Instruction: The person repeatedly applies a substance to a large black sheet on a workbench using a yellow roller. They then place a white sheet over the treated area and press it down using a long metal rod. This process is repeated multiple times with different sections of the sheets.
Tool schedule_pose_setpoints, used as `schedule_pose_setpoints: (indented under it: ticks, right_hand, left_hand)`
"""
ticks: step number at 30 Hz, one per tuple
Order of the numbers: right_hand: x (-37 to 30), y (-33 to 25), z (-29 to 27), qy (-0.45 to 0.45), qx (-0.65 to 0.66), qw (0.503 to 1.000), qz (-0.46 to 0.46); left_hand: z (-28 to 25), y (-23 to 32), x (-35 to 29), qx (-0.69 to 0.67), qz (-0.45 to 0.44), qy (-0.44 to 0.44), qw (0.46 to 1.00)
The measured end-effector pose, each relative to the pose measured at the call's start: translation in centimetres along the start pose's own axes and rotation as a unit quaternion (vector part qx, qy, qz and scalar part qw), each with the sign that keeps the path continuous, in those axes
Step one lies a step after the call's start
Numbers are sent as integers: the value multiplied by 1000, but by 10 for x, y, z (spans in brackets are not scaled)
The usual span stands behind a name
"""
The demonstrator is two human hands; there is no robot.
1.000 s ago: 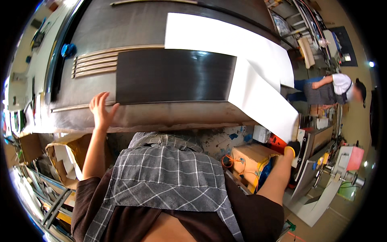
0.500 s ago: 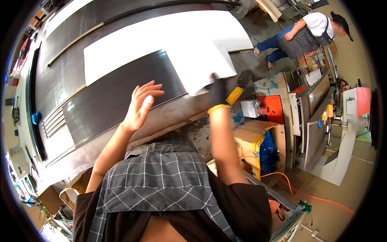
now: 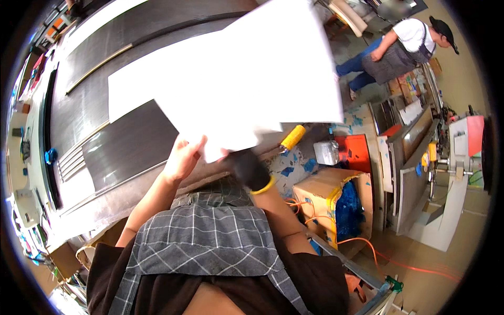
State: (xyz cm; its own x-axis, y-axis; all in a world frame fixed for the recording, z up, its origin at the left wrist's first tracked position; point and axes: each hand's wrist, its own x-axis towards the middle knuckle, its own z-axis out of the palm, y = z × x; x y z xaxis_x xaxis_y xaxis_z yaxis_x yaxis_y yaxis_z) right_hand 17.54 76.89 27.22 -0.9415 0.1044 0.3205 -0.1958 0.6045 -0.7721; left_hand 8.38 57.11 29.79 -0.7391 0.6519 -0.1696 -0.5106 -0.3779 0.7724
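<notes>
Right hand (image 3: 249, 170), black-gloved, has come in close to the left hand, at the near corner of the white sheet (image 3: 210, 79); blurred, can't tell if gripping. Left hand (image 3: 182, 157), spread half a second ago, now pinches the sheet's near edge, forearm slanting up and rightward. Sheet is blank, bright, right part now lifted and blurred; it overlaps the black panel (image 3: 128, 144) on the dark table (image 3: 81, 113). Co-worker (image 3: 394, 63) stands beyond.

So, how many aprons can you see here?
2: a grey checked apron on the camera's wearer, at the lower middle, and a dark apron on the co-worker standing at the upper right. Others may be hidden.
</notes>
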Motion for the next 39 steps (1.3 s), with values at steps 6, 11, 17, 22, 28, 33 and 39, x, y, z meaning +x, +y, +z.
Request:
schedule_pose_setpoints:
  ticks: [6,11,17,22,28,33,39]
  right_hand:
    - [5,85,-19,319,-167,926,110]
    - [-8,139,-70,195,-129,915,327]
    - [-39,131,-39,181,-133,899,375]
    - [-101,83,27,202,-121,895,379]
    - [-144,5,161,256,16,906,337]
    - [-125,-166,294,75,100,966,225]
    - [-88,-289,407,-177,6,979,99]
  left_hand:
    - [-74,83,-83,189,182,298,918]
    - [-202,173,-244,189,371,539,732]
    - [-387,213,-575,64,543,731,409]
    - [-493,150,-809,113,124,949,267]
    - [-500,128,-542,661,134,619,403]
    - [-443,162,-410,817,80,244,516]
    - [-448,157,-385,804,80,222,546]
